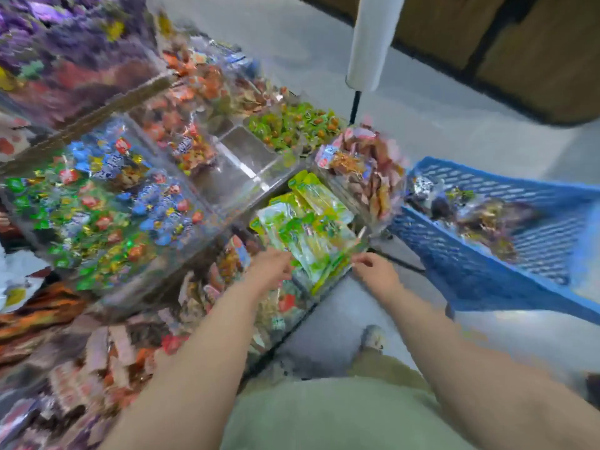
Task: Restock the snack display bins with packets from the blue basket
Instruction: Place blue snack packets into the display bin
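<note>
The glossy green plastic snack packets (pixel 308 228) lie stacked between the left hand (pixel 271 269) and the right hand (pixel 376 272), left of the blue slotted plastic basket (pixel 470 264). The right fingers (pixel 361 260) pinch the stack's near corner. The left fingers (pixel 287 266) meet its left edge, but they are too blurred to tell their curl.

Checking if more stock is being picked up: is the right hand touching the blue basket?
Apart. The head view shows the right hand at the green packets, with a clear gap between it and the near wall of the blue basket.

No lettering can be read: the wrappers (pixel 97 203) in the bins (pixel 246 164), the green packets (pixel 311 228) and the basket (pixel 470 264) are all too blurred.
</note>
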A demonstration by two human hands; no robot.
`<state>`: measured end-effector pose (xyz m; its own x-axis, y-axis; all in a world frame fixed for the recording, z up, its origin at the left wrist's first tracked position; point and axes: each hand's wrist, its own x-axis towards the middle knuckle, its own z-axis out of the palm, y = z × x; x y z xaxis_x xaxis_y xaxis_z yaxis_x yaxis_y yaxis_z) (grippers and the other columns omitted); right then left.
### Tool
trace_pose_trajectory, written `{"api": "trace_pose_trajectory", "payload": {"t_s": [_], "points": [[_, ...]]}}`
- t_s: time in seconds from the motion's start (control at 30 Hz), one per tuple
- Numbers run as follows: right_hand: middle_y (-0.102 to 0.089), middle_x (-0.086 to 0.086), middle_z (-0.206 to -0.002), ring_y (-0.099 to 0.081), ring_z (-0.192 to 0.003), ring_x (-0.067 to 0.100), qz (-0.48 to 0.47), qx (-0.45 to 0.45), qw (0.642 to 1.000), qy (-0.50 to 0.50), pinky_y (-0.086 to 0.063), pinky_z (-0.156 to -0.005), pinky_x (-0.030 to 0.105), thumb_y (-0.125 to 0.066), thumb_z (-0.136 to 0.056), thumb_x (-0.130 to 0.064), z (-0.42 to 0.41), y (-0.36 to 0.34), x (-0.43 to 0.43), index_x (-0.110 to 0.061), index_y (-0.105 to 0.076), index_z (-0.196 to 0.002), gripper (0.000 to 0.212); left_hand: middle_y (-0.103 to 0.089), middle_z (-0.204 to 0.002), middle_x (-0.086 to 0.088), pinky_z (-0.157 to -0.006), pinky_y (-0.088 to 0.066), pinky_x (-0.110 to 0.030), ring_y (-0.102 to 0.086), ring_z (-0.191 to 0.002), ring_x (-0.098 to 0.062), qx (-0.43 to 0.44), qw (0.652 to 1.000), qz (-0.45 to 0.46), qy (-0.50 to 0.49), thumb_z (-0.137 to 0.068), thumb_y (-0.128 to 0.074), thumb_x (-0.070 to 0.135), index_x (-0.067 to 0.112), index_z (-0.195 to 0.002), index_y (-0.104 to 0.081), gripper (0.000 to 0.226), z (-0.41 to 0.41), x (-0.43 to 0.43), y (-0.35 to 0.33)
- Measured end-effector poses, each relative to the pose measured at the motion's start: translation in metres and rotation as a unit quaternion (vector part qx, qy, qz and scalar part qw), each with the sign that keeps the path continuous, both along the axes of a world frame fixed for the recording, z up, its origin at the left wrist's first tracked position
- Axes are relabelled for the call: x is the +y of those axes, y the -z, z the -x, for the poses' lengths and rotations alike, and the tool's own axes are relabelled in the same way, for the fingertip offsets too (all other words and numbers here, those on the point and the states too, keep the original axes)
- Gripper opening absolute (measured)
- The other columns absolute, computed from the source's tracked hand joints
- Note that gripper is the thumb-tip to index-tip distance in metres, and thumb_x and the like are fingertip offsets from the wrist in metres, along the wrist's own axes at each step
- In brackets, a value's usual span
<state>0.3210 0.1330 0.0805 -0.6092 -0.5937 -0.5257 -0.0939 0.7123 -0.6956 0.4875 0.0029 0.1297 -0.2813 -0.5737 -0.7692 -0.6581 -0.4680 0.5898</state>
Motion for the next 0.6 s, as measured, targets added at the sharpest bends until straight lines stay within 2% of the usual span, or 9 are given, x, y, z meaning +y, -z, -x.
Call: {"api": "trace_pose_trajectory", "payload": {"t_s": [0.03, 0.1, 0.17, 0.23, 0.27, 0.33, 0.47, 0.53, 0.6], "points": [[-0.067, 0.011, -0.109, -0.06, -0.098, 0.024, -0.023, -0.005, 0.998, 0.055, -0.044, -0.07, 0.016, -0.056, -0.088, -0.01, 0.009, 0.007, 0.028, -0.009, -0.069, -0.106, 0.022, -0.059, -0.077, -0.005, -0.054, -0.04, -0.023, -0.054, -0.062, -0.014, 0.005, 0.997, -0.07, -0.026, -0.099, -0.046, 0.022, 0.018, -0.077, -0.05, 0.023, 0.004, 0.014, 0.007], [-0.065, 0.015, -0.109, -0.057, -0.098, 0.026, -0.073, -0.022, 0.985, 0.157, -0.044, -0.084, 0.026, -0.051, -0.091, -0.011, 0.029, 0.021, 0.084, -0.007, -0.068, -0.108, 0.025, -0.059, -0.077, -0.004, -0.055, -0.039, -0.024, -0.054, -0.062, -0.015, 0.02, 0.983, -0.166, -0.07, -0.098, -0.042, 0.023, 0.016, -0.077, -0.05, 0.024, 0.009, 0.036, 0.025], [-0.058, 0.017, -0.095, -0.051, -0.08, 0.024, -0.125, -0.098, 0.967, 0.199, -0.043, -0.081, 0.035, -0.044, -0.094, -0.008, 0.046, 0.032, 0.135, -0.004, -0.062, -0.101, 0.02, -0.06, -0.083, -0.004, -0.058, -0.04, -0.025, -0.056, -0.068, -0.017, 0.007, 0.977, -0.195, -0.088, -0.098, -0.039, 0.025, 0.015, -0.08, -0.051, 0.023, 0.017, 0.055, 0.044], [-0.046, 0.014, -0.076, -0.041, -0.061, 0.02, -0.184, -0.182, 0.945, 0.201, -0.038, -0.065, 0.035, -0.041, -0.095, -0.004, 0.057, 0.04, 0.18, -0.007, -0.051, -0.078, 0.02, -0.06, -0.097, -0.006, -0.065, -0.039, -0.026, -0.057, -0.082, -0.019, -0.025, 0.977, -0.198, -0.073, -0.099, -0.037, 0.028, 0.013, -0.093, -0.053, 0.023, 0.029, 0.075, 0.061], [-0.044, 0.011, -0.07, -0.04, -0.057, 0.019, -0.2, -0.212, 0.932, 0.214, -0.033, -0.059, 0.03, -0.042, -0.094, -0.003, 0.061, 0.041, 0.199, -0.009, -0.047, -0.072, 0.023, -0.059, -0.104, -0.007, -0.067, -0.039, -0.026, -0.056, -0.087, -0.02, -0.044, 0.978, -0.198, -0.056, -0.1, -0.037, 0.03, 0.014, -0.102, -0.053, 0.023, 0.036, 0.085, 0.069], [-0.047, 0.008, -0.068, -0.045, -0.056, 0.017, -0.207, -0.248, 0.912, 0.252, -0.03, -0.055, 0.024, -0.047, -0.094, -0.008, 0.071, 0.045, 0.234, -0.01, -0.048, -0.077, 0.017, -0.059, -0.108, -0.009, -0.066, -0.038, -0.026, -0.055, -0.082, -0.019, -0.088, 0.978, -0.189, -0.014, -0.099, -0.04, 0.029, 0.015, -0.111, -0.052, 0.022, 0.053, 0.103, 0.082], [-0.043, 0.007, -0.066, -0.039, -0.055, 0.017, -0.182, -0.268, 0.891, 0.319, -0.025, -0.054, 0.023, -0.045, -0.094, -0.008, 0.111, 0.047, 0.278, -0.009, -0.048, -0.079, 0.015, -0.06, -0.087, -0.008, -0.06, -0.038, -0.026, -0.051, -0.066, -0.019, -0.141, 0.979, -0.133, 0.06, -0.099, -0.043, 0.026, 0.014, -0.108, -0.054, 0.019, 0.099, 0.124, 0.099], [-0.045, 0.008, -0.074, -0.043, -0.063, 0.019, -0.163, -0.268, 0.885, 0.343, -0.031, -0.059, 0.026, -0.044, -0.095, -0.008, 0.133, 0.045, 0.288, -0.004, -0.053, -0.085, 0.014, -0.061, -0.088, -0.009, -0.055, -0.034, -0.025, -0.05, -0.063, -0.019, -0.143, 0.977, -0.12, 0.098, -0.098, -0.043, 0.024, 0.011, -0.102, -0.054, 0.017, 0.128, 0.127, 0.099], [-0.051, 0.006, -0.083, -0.05, -0.073, 0.02, -0.15, -0.268, 0.881, 0.361, -0.039, -0.07, 0.03, -0.045, -0.094, -0.011, 0.148, 0.04, 0.293, -0.012, -0.052, -0.085, 0.012, -0.061, -0.079, -0.007, -0.051, -0.03, -0.023, -0.048, -0.059, -0.019, -0.146, 0.974, -0.105, 0.137, -0.096, -0.045, 0.022, 0.011, -0.089, -0.056, 0.017, 0.157, 0.127, 0.097]]}}
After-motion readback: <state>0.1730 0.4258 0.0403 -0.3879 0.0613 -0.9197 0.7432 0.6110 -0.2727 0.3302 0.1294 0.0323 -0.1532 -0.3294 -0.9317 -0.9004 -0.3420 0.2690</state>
